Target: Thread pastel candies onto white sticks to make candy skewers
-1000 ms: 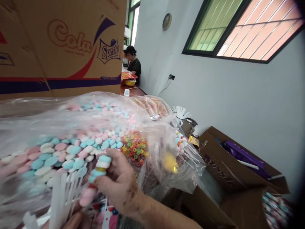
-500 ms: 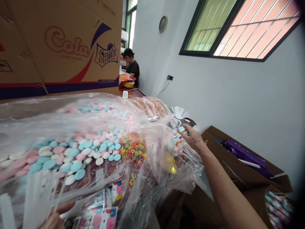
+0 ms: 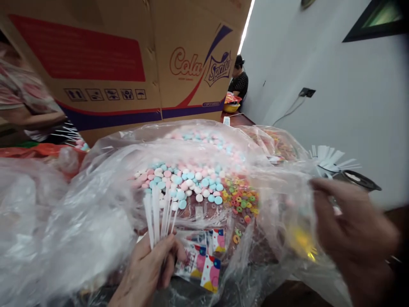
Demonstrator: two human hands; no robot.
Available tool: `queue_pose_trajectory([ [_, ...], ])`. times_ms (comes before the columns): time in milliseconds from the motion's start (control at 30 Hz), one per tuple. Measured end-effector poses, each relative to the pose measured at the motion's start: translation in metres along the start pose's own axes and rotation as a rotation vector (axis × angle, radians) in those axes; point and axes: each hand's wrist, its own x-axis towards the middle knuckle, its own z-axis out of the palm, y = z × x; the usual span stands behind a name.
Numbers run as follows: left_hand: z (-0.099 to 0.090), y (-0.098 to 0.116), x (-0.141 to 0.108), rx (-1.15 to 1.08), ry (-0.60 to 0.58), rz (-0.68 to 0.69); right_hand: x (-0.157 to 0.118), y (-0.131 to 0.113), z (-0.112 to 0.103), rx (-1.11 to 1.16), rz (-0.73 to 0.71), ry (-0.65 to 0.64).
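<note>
My left hand (image 3: 148,266) is closed around a small bunch of flat white sticks (image 3: 156,217), which stand up from the fist. Behind them a clear plastic bag (image 3: 134,157) lies opened out, with pink, blue and white candy discs (image 3: 191,183) in a heap. Small coloured ring candies (image 3: 239,198) lie to the right of the discs. On the right, my right hand (image 3: 354,230) is smeared by motion, its fingertips close to the upright edge of the plastic; whether they grip anything is unclear. Printed packets (image 3: 211,273) lie beside my left hand.
A large cardboard box (image 3: 118,55) stands behind the candy. More white sticks (image 3: 329,157) fan out of a container near a dark pot (image 3: 358,179). One person (image 3: 28,94) is at the far left, another (image 3: 240,79) sits beyond the box.
My view has swung left. My right hand has come back from the candy sticks at the right toward the plastic. The left hand, still holding sticks, now shows more fully.
</note>
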Motion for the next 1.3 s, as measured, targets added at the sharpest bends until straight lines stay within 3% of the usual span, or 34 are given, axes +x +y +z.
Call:
queue_pose_trajectory([
  [33,0.0,-0.001,0.0,0.016,-0.013,-0.003,0.0,-0.027,0.011,0.112,-0.079,0.011],
  [67,0.0,-0.002,0.0,0.03,-0.03,-0.006,-0.001,-0.053,0.023,0.244,-0.107,-0.082],
  [167,-0.001,-0.005,-0.004,0.033,-0.073,-0.003,-0.007,-0.115,0.056,0.608,0.032,-0.514],
  [267,-0.002,-0.007,-0.009,-0.014,-0.076,0.005,-0.014,-0.15,0.075,0.882,0.188,-0.761],
  [367,-0.003,-0.01,-0.011,-0.08,-0.065,0.007,-0.018,-0.165,0.083,1.013,0.27,-0.843],
  [500,-0.006,-0.009,-0.009,-0.261,0.007,-0.001,-0.01,-0.157,0.098,0.878,0.179,-0.77],
  [667,-0.01,-0.002,-0.01,-0.432,0.042,0.048,0.011,-0.116,0.133,0.221,-0.074,-0.486],
  [800,-0.011,-0.005,-0.012,-0.418,0.02,-0.009,0.001,-0.103,0.152,-0.083,-0.241,-0.587],
  [933,-0.011,-0.009,-0.01,-0.344,0.048,-0.016,-0.026,-0.112,0.154,-0.066,-0.408,-0.632],
  [1033,-0.011,-0.01,-0.009,-0.294,0.054,-0.004,-0.034,-0.113,0.149,0.02,-0.446,-0.66],
  [1167,-0.011,-0.01,-0.009,-0.237,0.042,-0.022,-0.026,-0.101,0.14,0.032,-0.418,-0.701],
  [1300,-0.01,-0.013,-0.01,-0.223,0.04,-0.033,-0.01,-0.082,0.135,-0.074,-0.37,-0.636],
])
